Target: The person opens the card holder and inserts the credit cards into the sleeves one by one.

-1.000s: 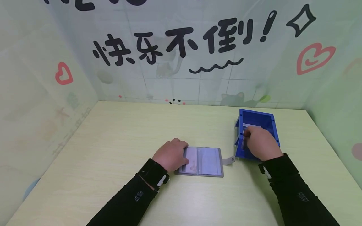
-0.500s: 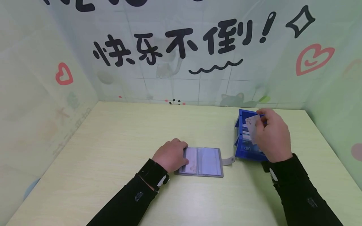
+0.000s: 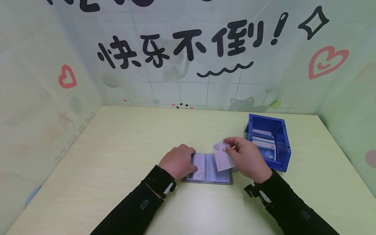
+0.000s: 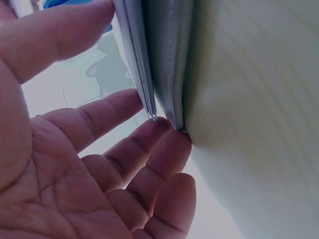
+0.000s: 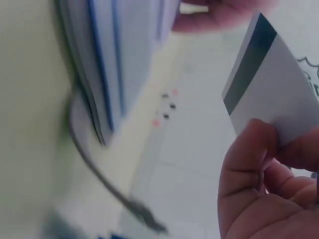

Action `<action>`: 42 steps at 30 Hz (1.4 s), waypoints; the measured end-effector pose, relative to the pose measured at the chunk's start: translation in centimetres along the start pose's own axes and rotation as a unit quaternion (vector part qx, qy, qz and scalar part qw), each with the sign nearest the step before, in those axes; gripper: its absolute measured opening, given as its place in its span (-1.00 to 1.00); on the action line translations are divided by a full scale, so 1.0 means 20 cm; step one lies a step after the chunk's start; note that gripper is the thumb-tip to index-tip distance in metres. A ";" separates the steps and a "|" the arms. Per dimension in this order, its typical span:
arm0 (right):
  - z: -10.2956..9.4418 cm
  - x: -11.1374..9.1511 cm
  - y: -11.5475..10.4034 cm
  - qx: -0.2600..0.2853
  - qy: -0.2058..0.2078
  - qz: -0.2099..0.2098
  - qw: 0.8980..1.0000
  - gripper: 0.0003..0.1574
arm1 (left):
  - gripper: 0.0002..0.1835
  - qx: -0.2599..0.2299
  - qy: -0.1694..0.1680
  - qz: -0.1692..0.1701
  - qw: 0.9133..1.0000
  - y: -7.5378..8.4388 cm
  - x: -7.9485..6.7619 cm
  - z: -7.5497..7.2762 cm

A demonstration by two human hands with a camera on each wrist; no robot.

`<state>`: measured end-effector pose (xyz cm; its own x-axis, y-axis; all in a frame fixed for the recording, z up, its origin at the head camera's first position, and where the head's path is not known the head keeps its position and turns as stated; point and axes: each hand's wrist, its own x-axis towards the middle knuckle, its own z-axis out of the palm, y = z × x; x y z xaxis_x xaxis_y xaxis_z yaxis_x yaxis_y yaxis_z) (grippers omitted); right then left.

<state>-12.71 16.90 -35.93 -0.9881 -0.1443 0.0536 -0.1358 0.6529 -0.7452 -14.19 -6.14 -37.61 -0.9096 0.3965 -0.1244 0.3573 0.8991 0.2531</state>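
An open grey card holder lies on the table, clear sleeves facing up, with a pinkish card in its left side. My left hand holds its left side, thumb over the page; the left wrist view shows the fingertips at the edge of the cover. Between thumb and fingers my right hand pinches a pale card printed with small flowers, tilted above the right-hand page. In the right wrist view this card shows its back with a dark stripe.
A blue plastic bin stands at the right, with several cards stacked upright inside. A strap sticks out from the card holder's right side. Printed cloth walls enclose the back and sides of the table.
My right hand has pulled the pale card out of the blue bin and carried it left over the card holder. The left hand has stayed in place.
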 end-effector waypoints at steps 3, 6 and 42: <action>0.06 0.00 0.00 -0.001 -0.046 0.014 0.999 -0.63 | -0.40 -0.001 -0.003 0.001 1.000 0.00 0.00 0.00; 0.10 0.00 -0.01 -0.010 -0.076 0.024 0.997 -0.59 | -0.39 -0.002 -0.006 0.002 1.000 0.00 0.00 0.00; 0.18 0.01 0.02 -0.018 -0.128 0.058 0.990 -0.49 | -0.36 0.008 -0.014 -0.002 1.000 0.01 0.00 0.01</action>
<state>-12.72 14.53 -38.55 -0.9469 -0.2481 -0.2046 -0.0298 0.7011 -0.7125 -14.13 -5.87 -37.77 -0.9045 0.3981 -0.1526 0.3576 0.9033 0.2368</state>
